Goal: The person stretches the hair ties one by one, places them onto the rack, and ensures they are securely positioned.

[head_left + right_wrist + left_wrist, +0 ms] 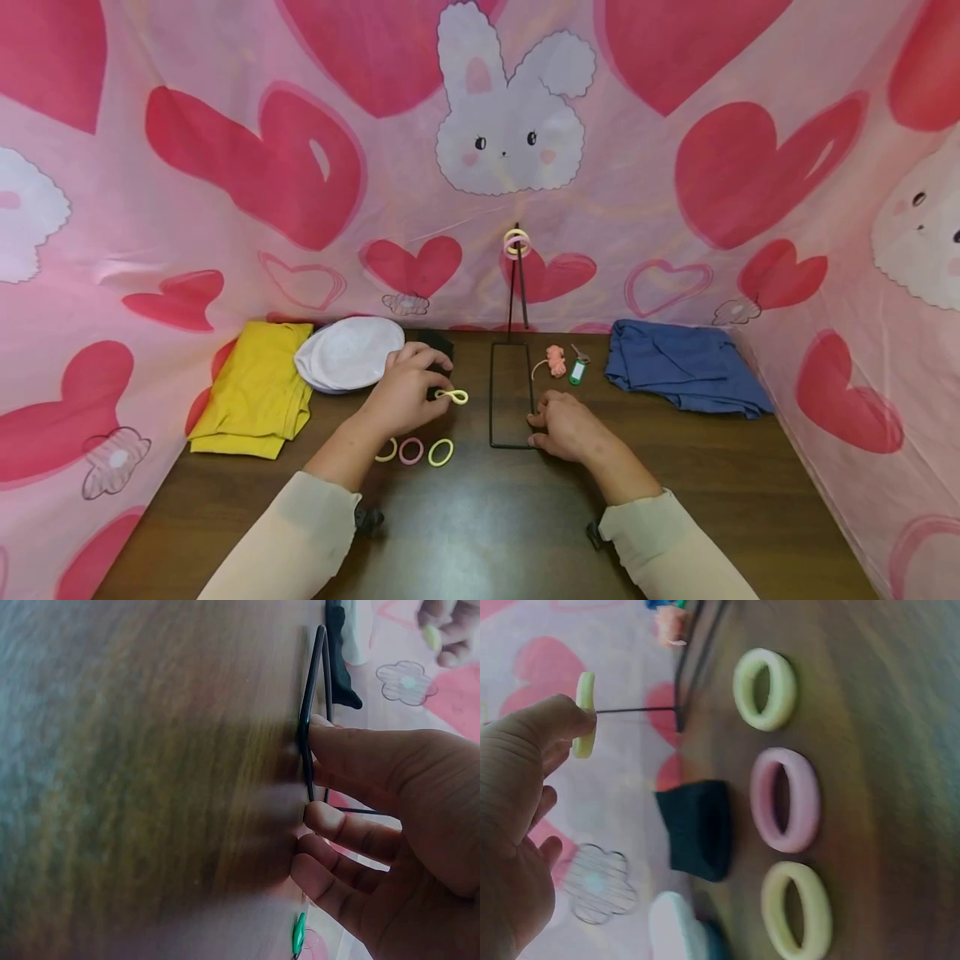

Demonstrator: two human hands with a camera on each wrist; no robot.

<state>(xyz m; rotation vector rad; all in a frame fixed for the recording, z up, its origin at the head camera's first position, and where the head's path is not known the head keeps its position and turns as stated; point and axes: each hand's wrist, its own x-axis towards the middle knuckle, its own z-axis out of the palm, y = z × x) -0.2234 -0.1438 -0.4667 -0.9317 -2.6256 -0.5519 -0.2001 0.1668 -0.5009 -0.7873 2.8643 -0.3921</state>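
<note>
My left hand (408, 385) pinches a pale yellow hair tie (585, 744) between thumb and fingertips, above the table; the band looks squeezed narrow. With its thumb and fingers, my right hand (567, 425) holds the front right part of a black wire stand's rectangular base (491, 396), resting on the table. Yellow and pink hair ties (507, 245) hang near the top of the stand's upright. In front of my left hand, a pink hair tie (805, 802) lies between two yellow ones, the nearer to the stand (782, 690) and the farther (819, 915).
A folded yellow cloth (255, 387) and a white rounded item (352, 354) lie at the left. Behind my left hand is a black item (697, 829). A pink figure (556, 361), a key with green tag (577, 372) and a folded blue cloth (682, 367) lie right.
</note>
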